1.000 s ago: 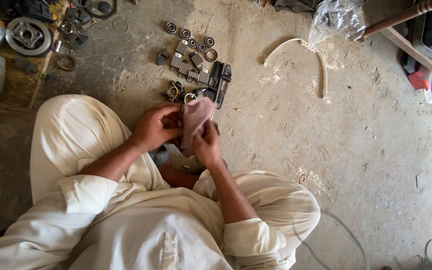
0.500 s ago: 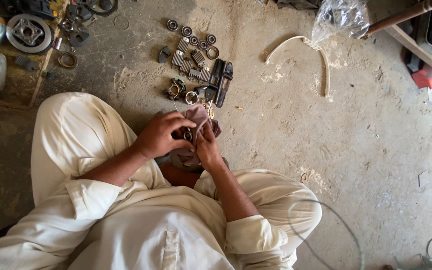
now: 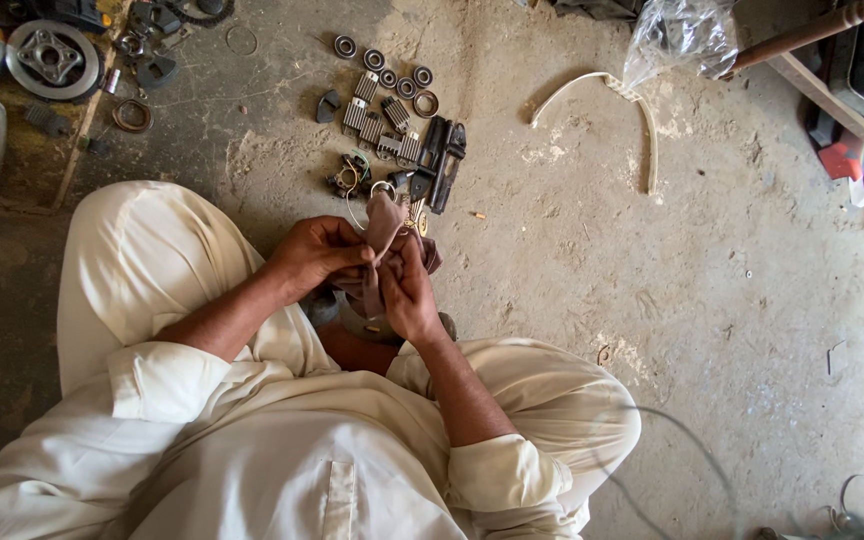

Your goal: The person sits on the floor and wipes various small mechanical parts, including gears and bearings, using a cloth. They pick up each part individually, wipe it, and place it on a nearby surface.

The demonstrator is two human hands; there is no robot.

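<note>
I sit cross-legged on a dusty concrete floor in cream clothes. My left hand (image 3: 320,252) and my right hand (image 3: 407,290) meet in front of my knees, both gripping a pinkish-brown cloth (image 3: 384,225) that is wrapped around something small; what is inside is hidden. Just beyond my hands lies a cluster of small metal parts (image 3: 387,120): round bearings, toothed gears, a ring and dark clips.
A metal disc (image 3: 50,58) and loose rings lie at the top left. A curved white strip (image 3: 607,95) and a clear plastic bag (image 3: 680,35) lie at the top right, beside a wooden rail (image 3: 832,105). A thin wire (image 3: 672,430) curves by my right knee.
The cloth was spread flat between my hands a second ago; now it is bunched and stands more upright in my fingers. My hands stay in the same place.
</note>
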